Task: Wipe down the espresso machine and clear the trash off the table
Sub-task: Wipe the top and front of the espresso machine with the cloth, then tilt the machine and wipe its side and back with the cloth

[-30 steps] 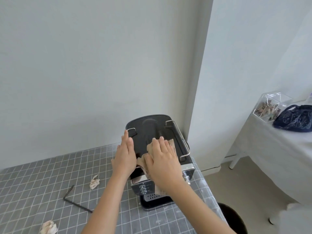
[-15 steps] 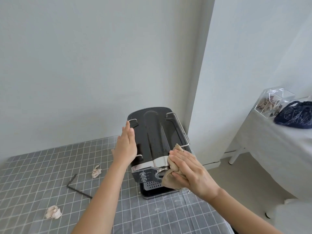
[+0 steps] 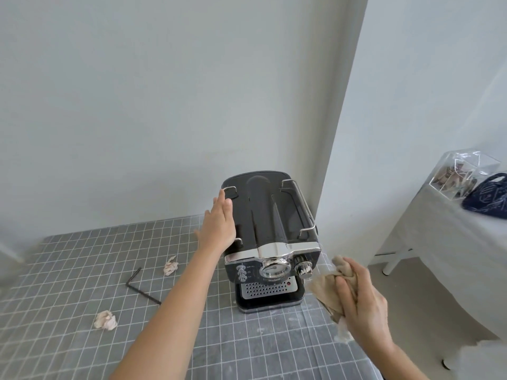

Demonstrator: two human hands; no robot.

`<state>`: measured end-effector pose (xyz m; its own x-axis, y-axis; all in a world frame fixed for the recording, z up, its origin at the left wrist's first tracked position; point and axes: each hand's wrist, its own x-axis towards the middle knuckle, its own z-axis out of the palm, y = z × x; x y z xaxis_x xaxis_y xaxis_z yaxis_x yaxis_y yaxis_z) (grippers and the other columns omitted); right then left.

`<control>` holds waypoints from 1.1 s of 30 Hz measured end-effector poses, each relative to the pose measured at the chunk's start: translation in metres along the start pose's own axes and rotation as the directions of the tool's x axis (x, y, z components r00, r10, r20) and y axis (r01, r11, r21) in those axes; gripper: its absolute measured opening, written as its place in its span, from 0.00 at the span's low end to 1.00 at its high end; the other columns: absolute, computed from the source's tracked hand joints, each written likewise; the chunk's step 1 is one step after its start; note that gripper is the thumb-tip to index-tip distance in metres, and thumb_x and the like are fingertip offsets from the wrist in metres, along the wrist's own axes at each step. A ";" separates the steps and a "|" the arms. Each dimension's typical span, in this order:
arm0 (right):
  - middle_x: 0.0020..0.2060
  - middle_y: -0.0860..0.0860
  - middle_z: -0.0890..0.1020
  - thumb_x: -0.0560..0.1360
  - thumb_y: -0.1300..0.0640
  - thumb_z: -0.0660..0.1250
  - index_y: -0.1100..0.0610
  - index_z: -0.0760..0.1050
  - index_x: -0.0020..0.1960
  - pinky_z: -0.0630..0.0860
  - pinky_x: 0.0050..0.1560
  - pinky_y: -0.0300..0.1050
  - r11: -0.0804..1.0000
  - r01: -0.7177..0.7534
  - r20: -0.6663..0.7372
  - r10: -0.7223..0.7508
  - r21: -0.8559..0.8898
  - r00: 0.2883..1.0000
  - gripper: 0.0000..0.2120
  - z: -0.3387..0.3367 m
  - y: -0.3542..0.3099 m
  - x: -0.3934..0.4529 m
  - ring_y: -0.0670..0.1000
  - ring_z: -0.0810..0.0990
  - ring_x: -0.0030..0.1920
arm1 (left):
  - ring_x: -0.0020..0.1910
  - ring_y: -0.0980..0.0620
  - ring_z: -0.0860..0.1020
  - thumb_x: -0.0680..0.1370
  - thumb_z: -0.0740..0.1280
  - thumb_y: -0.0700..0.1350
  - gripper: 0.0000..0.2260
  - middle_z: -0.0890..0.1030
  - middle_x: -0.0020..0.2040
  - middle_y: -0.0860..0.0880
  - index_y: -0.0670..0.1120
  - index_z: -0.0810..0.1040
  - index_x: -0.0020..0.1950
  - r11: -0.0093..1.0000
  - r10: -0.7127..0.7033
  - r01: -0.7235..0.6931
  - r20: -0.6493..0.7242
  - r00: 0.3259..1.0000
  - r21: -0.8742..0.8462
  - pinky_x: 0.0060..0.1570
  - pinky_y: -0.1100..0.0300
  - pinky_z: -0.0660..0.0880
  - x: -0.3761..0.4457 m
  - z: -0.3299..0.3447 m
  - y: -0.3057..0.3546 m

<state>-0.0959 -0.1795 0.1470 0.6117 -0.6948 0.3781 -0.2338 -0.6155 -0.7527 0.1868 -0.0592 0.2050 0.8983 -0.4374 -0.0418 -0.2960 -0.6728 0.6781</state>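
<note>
From the head view, a clear plastic box [image 3: 463, 171] is sitting on a white-draped side table [image 3: 428, 231] at the right, holding small brownish items too blurred to name, and a dark blue patterned bag [image 3: 487, 197] is lying just beside it. The black and chrome espresso machine [image 3: 270, 242] is standing at the far right corner of the grey grid-patterned bench [image 3: 68, 270], close to the wall. The left hand [image 3: 219, 223] is lying flat, its fingers straight and together, against the machine's left side, gripping nothing. The right hand [image 3: 362, 294] is hanging off the machine's front right, its fingers curled around a crumpled beige cloth [image 3: 326, 292], apart from the machine. Two crumpled paper scraps, one [image 3: 170, 266] near the bench's middle and another [image 3: 105, 320] nearer the front edge, are lying with a black L-shaped hex key [image 3: 140, 286] between them. The bench's left part is lying open.
</note>
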 end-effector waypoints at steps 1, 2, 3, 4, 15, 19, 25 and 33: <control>0.54 0.33 0.78 0.81 0.48 0.58 0.46 0.69 0.63 0.69 0.49 0.21 0.999 -0.038 0.004 0.038 -0.001 0.999 0.11 0.002 0.007 -0.012 0.31 0.77 0.52 | 0.77 0.43 0.58 0.79 0.38 0.63 0.26 0.58 0.78 0.54 0.60 0.48 0.78 1.000 -0.006 0.006 -0.009 1.000 0.002 0.70 0.33 0.56 0.000 0.001 0.001; 0.51 0.35 0.78 0.81 0.49 0.58 0.45 0.68 0.62 0.72 0.46 0.25 0.997 -0.071 0.046 0.072 -0.017 0.996 0.09 0.006 0.013 -0.024 0.32 0.78 0.50 | 0.77 0.43 0.59 0.79 0.38 0.63 0.27 0.59 0.78 0.54 0.59 0.49 0.78 1.000 -0.010 0.010 -0.021 1.000 0.002 0.69 0.33 0.56 0.001 0.002 0.000; 0.49 0.37 0.78 0.81 0.50 0.58 0.45 0.68 0.60 0.73 0.44 0.29 0.994 -0.099 0.116 0.103 -0.044 0.988 0.08 0.013 0.021 -0.036 0.35 0.79 0.49 | 0.76 0.43 0.59 0.80 0.39 0.62 0.27 0.60 0.78 0.53 0.57 0.49 0.78 1.000 -0.012 0.012 -0.035 0.999 0.004 0.69 0.33 0.57 0.001 0.003 0.000; 0.49 0.39 0.78 0.81 0.51 0.59 0.45 0.67 0.59 0.73 0.44 0.32 0.989 -0.126 0.199 0.140 -0.081 0.970 0.07 0.021 0.030 -0.048 0.38 0.79 0.48 | 0.76 0.43 0.59 0.80 0.40 0.61 0.27 0.61 0.78 0.52 0.55 0.50 0.78 1.000 -0.014 0.015 -0.047 0.999 0.011 0.69 0.33 0.58 0.001 0.003 0.000; 0.60 0.53 0.79 0.80 0.58 0.62 0.58 0.78 0.56 0.76 0.55 0.47 0.982 -0.181 0.053 0.184 -0.059 0.981 0.08 0.035 0.028 -0.011 0.52 0.80 0.57 | 0.61 0.38 0.75 0.82 0.51 0.45 0.18 0.80 0.56 0.41 0.46 0.68 0.71 0.923 0.035 0.038 -0.181 0.983 0.382 0.68 0.34 0.57 -0.007 -0.007 0.018; 0.38 0.51 0.80 0.81 0.60 0.61 0.59 0.77 0.49 0.71 0.38 0.40 0.987 -0.139 -0.129 0.149 0.082 0.980 0.07 0.014 -0.028 0.095 0.51 0.77 0.36 | 0.40 0.41 0.76 0.79 0.60 0.43 0.11 0.77 0.33 0.49 0.50 0.73 0.38 0.929 0.146 -0.032 -0.287 0.947 0.368 0.52 0.50 0.70 -0.010 -0.015 0.019; 0.37 0.59 0.84 0.79 0.57 0.61 0.65 0.79 0.42 0.77 0.43 0.47 0.962 -0.251 0.296 0.271 -0.103 0.916 0.14 0.040 -0.051 0.191 0.61 0.81 0.42 | 0.35 0.52 0.81 0.76 0.68 0.39 0.10 0.85 0.48 0.41 0.38 0.81 0.55 1.000 -0.016 0.016 -0.247 0.969 -0.002 0.45 0.60 0.74 -0.004 -0.031 0.025; 0.27 0.47 0.80 0.77 0.59 0.63 0.64 0.80 0.36 0.68 0.26 0.36 0.925 -0.375 0.400 0.367 -0.063 0.840 0.15 0.035 -0.051 0.206 0.46 0.72 0.26 | 0.23 0.52 0.78 0.74 0.70 0.32 0.09 0.79 0.35 0.41 0.33 0.77 0.54 0.897 -0.249 0.233 0.006 0.968 -0.376 0.25 0.60 0.78 0.022 -0.037 0.013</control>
<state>0.0680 -0.2782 0.2444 0.7303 -0.6604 -0.1747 -0.4930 -0.3325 -0.8040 0.2149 -0.0557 0.2404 0.9419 -0.2594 -0.2134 0.0656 -0.4810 0.8743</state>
